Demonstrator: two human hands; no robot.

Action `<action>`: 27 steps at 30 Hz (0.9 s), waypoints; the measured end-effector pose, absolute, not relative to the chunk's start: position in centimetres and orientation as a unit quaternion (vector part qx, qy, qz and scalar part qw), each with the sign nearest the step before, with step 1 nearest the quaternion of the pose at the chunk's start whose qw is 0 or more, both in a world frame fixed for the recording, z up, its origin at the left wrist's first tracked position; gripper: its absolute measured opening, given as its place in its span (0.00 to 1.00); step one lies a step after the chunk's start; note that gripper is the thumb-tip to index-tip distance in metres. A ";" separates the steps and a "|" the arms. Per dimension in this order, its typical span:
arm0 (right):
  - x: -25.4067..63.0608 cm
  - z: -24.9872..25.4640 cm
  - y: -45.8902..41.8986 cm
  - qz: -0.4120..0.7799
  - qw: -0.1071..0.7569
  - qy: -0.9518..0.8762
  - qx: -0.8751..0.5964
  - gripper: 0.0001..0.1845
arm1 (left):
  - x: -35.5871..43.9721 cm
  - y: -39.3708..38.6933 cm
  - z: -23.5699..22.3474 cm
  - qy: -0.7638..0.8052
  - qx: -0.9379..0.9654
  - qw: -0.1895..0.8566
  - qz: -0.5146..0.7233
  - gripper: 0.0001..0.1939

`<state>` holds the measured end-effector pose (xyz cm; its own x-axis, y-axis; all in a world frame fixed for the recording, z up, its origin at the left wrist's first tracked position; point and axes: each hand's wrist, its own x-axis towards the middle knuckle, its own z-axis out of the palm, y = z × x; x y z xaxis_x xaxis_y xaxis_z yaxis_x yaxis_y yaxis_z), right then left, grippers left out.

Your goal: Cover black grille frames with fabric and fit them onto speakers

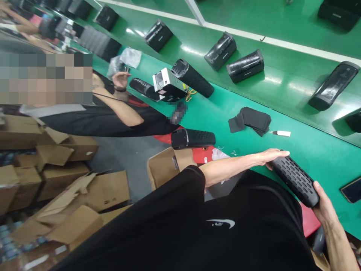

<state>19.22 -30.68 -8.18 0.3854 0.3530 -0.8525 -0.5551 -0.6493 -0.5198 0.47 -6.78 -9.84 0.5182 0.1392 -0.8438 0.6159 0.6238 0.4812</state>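
One other speaker [194, 139] lies left of the sheets [255, 119]. On my side of the sheets, my left hand [272, 156] is wrapped on one end of the speaker [296, 177]. I judge it stiff, fairly weighty and smooth enough to slip, its slotted face likely to scuff, so the solid ends look the better hold. It slants between my two hands, touching both, down to my right hand [324, 203], curled around the far end, right of the sheets. Farther right of the sheets rests a phone [351, 190]
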 end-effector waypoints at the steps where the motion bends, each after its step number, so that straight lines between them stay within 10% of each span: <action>1: 19.2 -8.1 -30.6 0.551 0.410 0.080 -0.722 0.23 | 0.3 -6.6 -9.9 0.447 0.401 0.782 -0.167 0.43; 19: 18.0 -5.2 -31.2 0.484 0.548 0.036 -0.681 0.44 | 4.1 -2.5 -6.8 0.306 0.540 0.782 -0.060 0.58; 27: 28.3 -0.9 -24.8 0.278 0.750 0.138 -0.584 0.29 | 8.2 -1.3 4.9 0.201 0.593 0.770 0.121 0.39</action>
<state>28.30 -24.75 -0.86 0.8076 0.2548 -0.5318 -0.5781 0.1637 -0.7994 8.23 -1.33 4.89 0.8904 0.4239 -0.1658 0.0523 0.2665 0.9624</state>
